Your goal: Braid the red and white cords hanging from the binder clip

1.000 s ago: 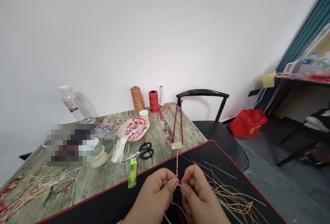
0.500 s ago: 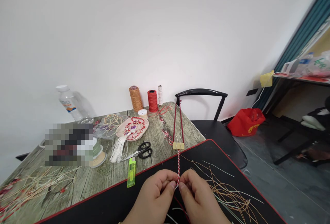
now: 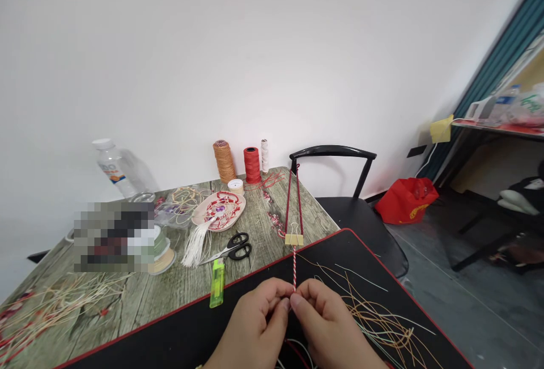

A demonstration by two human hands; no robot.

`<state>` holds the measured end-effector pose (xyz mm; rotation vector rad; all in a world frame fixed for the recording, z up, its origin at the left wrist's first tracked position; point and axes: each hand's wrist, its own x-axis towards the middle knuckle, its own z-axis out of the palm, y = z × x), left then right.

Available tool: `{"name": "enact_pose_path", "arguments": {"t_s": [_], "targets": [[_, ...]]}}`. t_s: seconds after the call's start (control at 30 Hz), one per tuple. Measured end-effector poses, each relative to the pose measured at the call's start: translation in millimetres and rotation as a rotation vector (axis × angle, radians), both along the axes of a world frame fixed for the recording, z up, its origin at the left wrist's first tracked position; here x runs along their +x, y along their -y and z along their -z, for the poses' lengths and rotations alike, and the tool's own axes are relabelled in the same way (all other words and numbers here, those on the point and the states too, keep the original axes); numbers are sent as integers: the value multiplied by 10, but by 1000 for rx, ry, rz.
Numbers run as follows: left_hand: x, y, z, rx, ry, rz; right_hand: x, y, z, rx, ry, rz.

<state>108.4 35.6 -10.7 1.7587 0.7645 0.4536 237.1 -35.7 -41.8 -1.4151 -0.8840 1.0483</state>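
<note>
A red-and-white braided cord (image 3: pixel 294 267) runs down from a gold binder clip (image 3: pixel 294 239), which is tied back by a dark red cord (image 3: pixel 300 204). My left hand (image 3: pixel 261 318) pinches the lower end of the braid from the left. From the other side my right hand (image 3: pixel 323 318) closes thumb and fingers on the same spot, fingertips nearly touching. Loose red and white strand ends hang below my hands, partly hidden by them. Under both hands lies a black mat (image 3: pixel 182 329) with a red edge.
Left of the mat are a green lighter (image 3: pixel 216 284), black-handled scissors (image 3: pixel 238 246) and a plate (image 3: pixel 236 216) with red cords and a white tassel. Thread spools (image 3: pixel 252 166) stand by the wall. Cut cords (image 3: pixel 382 323) lie to the right, near a black chair (image 3: pixel 361 221).
My right thumb has shifted slightly up and left toward the braid's end. The fingertips are closer together, and the loose strands below have moved.
</note>
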Motion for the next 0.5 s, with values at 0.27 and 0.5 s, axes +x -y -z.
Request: {"name": "enact_pose_path", "arguments": {"t_s": [0.27, 0.5], "targets": [[-89, -44, -271, 307, -215, 67, 5, -21, -48, -28, -153, 8], [-153, -63, -418, 416, -449, 124, -36, -12, -276, -161, -523, -136]]}}
